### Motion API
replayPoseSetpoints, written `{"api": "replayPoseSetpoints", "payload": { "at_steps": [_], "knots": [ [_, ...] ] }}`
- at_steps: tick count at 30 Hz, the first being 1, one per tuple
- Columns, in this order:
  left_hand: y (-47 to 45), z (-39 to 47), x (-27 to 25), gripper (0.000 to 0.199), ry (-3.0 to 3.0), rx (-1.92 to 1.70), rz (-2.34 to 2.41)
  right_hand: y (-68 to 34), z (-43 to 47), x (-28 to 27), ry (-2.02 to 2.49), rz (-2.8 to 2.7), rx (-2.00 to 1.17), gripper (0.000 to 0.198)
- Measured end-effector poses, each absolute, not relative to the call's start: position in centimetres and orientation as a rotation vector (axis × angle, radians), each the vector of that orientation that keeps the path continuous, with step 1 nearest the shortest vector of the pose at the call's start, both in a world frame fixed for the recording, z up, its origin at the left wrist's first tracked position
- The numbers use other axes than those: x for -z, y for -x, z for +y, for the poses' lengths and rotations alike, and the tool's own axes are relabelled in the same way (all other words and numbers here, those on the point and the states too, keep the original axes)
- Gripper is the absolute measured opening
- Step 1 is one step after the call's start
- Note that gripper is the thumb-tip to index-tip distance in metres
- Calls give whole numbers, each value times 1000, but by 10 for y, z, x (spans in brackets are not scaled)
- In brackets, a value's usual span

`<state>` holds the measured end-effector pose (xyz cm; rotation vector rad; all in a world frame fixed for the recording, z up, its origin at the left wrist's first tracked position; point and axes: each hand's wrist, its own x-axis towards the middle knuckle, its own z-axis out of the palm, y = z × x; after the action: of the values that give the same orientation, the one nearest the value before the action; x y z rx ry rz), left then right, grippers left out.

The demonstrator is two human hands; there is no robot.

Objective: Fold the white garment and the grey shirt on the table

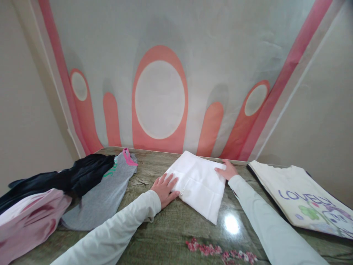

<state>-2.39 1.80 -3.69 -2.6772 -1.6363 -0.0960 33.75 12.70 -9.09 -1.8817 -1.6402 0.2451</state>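
A white folded garment (pixel 202 176) lies flat in the middle of the table, turned at an angle, with a small shiny detail near its left edge. My left hand (pixel 165 190) rests on its left side, fingers spread over the cloth. At the upper right edge is my right hand (pixel 227 170), its thumb on the fabric and its fingers stretched toward the back of the table. Neither hand grips the cloth. The garment's exact kind cannot be made out in this folded state.
On the left lie a grey shirt (pixel 102 206) with pink neckline, black clothing (pixel 91 171) and a pink garment (pixel 35 221). A cream printed shirt (pixel 295 191) lies folded on the right over something dark. The wood-patterned table (pixel 154 235) meets a decorated backdrop (pixel 234 44) behind.
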Motion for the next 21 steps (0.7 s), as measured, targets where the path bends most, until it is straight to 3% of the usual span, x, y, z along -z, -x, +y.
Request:
{"api": "replayPoseSetpoints", "payload": {
  "at_steps": [6,12,15,17,19,21],
  "knots": [
    [22,-38,23,68,2785,29,-1541,-351,120,80,1884,-1690,-376,67],
    [27,-41,-6,60,3146,100,-1412,-358,118,71,1768,-1721,-569,44],
    [25,15,-10,45,3395,343,-1583,-354,121,72,1755,-1640,-588,42],
    [21,60,-4,38,3187,781,-1974,-350,124,75,1767,-1583,-562,44],
    [16,100,6,43,2826,1291,-2405,-346,127,78,1776,-1555,-542,48],
    [8,132,16,55,2721,1417,-2540,-344,129,80,1775,-1554,-540,52]
  ]
}}
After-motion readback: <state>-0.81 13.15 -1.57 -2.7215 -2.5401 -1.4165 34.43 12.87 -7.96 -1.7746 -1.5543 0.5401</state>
